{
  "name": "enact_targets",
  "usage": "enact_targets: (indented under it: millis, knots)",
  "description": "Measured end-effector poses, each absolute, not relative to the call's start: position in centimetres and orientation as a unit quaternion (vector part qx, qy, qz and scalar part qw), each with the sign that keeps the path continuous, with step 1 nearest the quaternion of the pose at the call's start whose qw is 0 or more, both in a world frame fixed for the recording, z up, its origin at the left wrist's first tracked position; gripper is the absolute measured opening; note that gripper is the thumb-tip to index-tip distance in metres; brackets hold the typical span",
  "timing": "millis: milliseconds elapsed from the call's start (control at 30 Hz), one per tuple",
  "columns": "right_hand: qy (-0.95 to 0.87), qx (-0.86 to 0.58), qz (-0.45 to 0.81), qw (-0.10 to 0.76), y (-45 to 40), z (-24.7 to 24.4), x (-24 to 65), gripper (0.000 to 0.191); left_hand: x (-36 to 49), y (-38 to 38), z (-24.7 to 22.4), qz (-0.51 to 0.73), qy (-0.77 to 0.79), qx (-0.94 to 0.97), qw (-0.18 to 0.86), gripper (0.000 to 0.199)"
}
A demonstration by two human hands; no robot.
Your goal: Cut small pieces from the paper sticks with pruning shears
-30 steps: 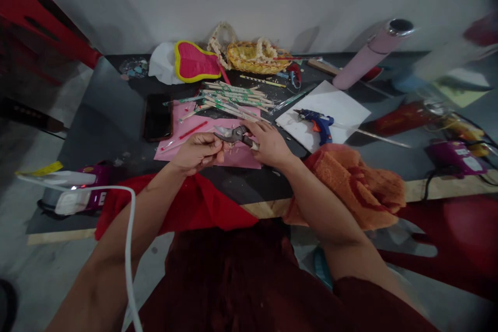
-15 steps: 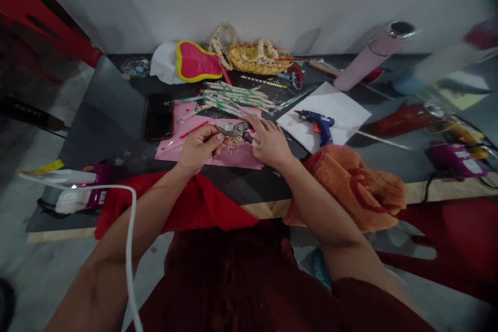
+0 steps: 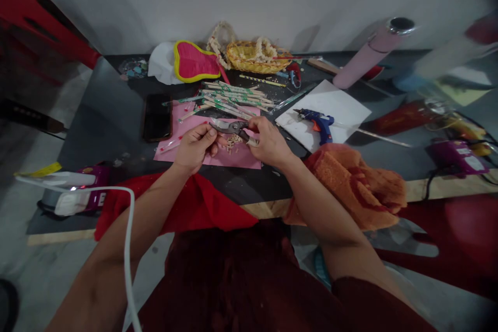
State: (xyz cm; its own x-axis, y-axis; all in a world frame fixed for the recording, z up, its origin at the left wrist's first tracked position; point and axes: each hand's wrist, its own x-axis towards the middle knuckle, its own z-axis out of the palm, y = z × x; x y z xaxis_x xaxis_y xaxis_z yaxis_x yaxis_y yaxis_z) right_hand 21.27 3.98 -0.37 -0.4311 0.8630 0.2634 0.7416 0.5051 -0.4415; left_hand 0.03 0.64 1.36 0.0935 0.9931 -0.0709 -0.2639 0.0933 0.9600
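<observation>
My right hand [image 3: 270, 140] is wrapped round the handles of a pair of pruning shears [image 3: 232, 127], whose metal jaws point left. Close to the jaw tips, my left hand [image 3: 195, 146] is closed in a pinch, thumb against fingers. What it pinches is too small or hidden to name. Under both hands lies a pink sheet [image 3: 243, 160], with a small heap of short cut wooden pieces [image 3: 233, 142] on it. Just beyond, a pile of chopsticks in green-and-white paper wrappers [image 3: 233, 98] lies partly on the sheet.
A phone [image 3: 157, 116] lies left of the sheet. To the right are a blue glue gun [image 3: 317, 119] on a white board [image 3: 346, 101], an orange towel [image 3: 350, 181] and a leaning pink flask [image 3: 369, 57]. A wicker basket [image 3: 252, 65] stands by the wall. A white cable [image 3: 130, 238] hangs in front.
My right hand's fingers, stretched over the shears before, have curled round the handles. My left hand and the shears have shifted slightly left.
</observation>
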Motion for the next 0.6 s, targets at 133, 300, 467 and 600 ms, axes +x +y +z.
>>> enact_targets:
  millis: [133,300,467,600]
  knots:
    - [-0.848,-0.465,0.112,0.226,4.2,-0.5,21.4,0.025,0.0,0.6,1.3,0.520,0.423,0.433,0.603,0.028]
    - [-0.871,-0.442,0.080,0.198,4.1,-0.4,21.6,0.020,0.0,0.5,1.1,0.517,0.419,0.450,0.596,0.027]
    - [-0.877,-0.453,0.041,0.156,3.5,0.0,21.3,0.032,0.0,0.6,0.9,0.508,0.419,0.464,0.592,0.026]
    - [-0.876,-0.459,0.023,0.145,3.2,0.1,21.0,0.037,0.1,0.5,0.8,0.504,0.419,0.478,0.585,0.026]
